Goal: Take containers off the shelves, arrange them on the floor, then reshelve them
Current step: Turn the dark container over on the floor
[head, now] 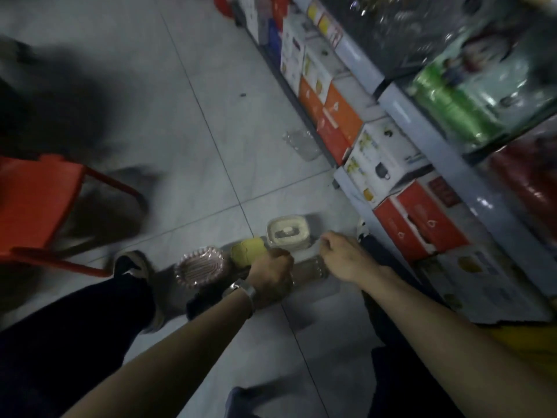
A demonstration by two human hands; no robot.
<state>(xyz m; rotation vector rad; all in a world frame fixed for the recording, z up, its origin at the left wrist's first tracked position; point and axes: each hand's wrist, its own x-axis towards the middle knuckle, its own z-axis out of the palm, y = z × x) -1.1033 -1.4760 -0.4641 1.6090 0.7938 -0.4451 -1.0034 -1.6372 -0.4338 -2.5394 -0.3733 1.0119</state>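
- Containers sit in a loose cluster on the grey tiled floor [193, 122], close to the foot of the shelving [401, 104]; the cream square container [287, 232] serves as the landmark below.
- Cream square container: upright on the floor, its lid has a small raised tab in the middle.
- Yellow lid [247, 250]: just left of the cream container, on a container mostly hidden under the left hand.
- Pink ribbed container [200, 267]: further left of the cream container, beside the yellow lid, close to a dark shoe [132, 267].
- Clear container [313, 268]: just nearer the camera than the cream one, between the two hands; blurred.
- Left hand [269, 274]: curled down over the yellow-lidded container, apparently gripping it; a watch [242, 292] is on the wrist.
- Right hand [343, 254]: just right of the cream container, fingers pinched at the clear container's edge; whether it truly holds it I cannot tell.
- Another clear container [301, 144] lies on the floor well beyond the cream one, against the shelf base.
- Boxed goods fill the bottom shelf to the right: orange boxes [330, 116], a white box [381, 162] and a red box [419, 224]; their printing is too blurred to read.
- Red plastic chair [36, 206] stands far left of the cream container.
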